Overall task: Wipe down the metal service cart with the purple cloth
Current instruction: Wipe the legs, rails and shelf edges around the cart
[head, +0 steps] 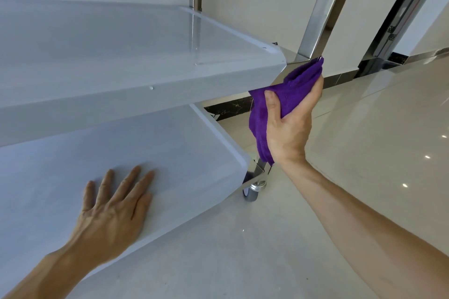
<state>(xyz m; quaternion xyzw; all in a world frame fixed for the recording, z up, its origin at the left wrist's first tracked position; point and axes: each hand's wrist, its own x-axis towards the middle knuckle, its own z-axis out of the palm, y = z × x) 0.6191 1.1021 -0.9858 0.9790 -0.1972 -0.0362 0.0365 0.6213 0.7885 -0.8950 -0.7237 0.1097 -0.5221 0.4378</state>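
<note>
Left hand (114, 204) lies flat, fingers straight and spread, palm down on the lower shelf (182, 148) of the service cart (121, 60). Right hand (289, 124) grasps the bunched purple cloth (291, 90), pressing it against the cart's corner post (320, 9) beside the upper shelf. A caster (252, 189) rests on the glossy floor (364, 153).
</note>
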